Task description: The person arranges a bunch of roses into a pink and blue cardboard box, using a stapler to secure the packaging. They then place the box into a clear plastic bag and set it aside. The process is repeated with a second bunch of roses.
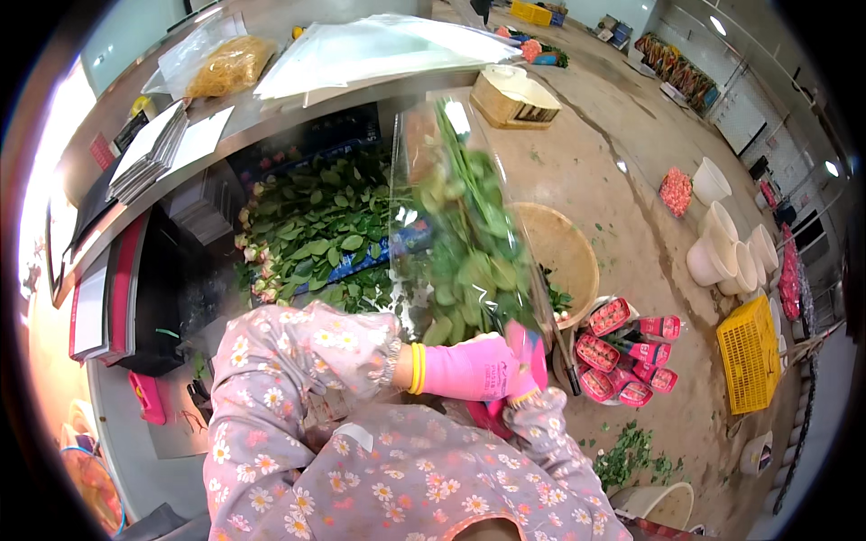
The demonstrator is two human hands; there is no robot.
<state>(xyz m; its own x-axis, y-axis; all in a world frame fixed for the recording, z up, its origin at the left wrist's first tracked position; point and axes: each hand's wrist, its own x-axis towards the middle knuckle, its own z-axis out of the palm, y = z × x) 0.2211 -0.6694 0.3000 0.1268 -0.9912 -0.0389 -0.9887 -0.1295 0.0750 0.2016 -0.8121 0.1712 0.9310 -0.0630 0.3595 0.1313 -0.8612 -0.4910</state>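
My left hand [473, 367], in a pink glove with yellow bands at its wrist, reaches across my front and is closed at the near end of a leafy bunch of flower stems [473, 264] in a clear plastic sleeve. The cut stems point away from me. My right hand [529, 362], also pink-gloved, is blurred and touches or overlaps the left; its fingers are not clear. A dark rod [572, 372] slants beside it. Partly behind my hands is a bright pink wrapped thing [488, 416]; the blooms of the bunch are hidden.
Pale roses with leafy stems [338, 237] lie under a shelf [243, 125] at left. Plastic sheets [379, 54] cover its top. At right stand a round tan tub [555, 250], wrapped pink bouquets [626, 351], white buckets [714, 257] and a yellow crate [747, 355].
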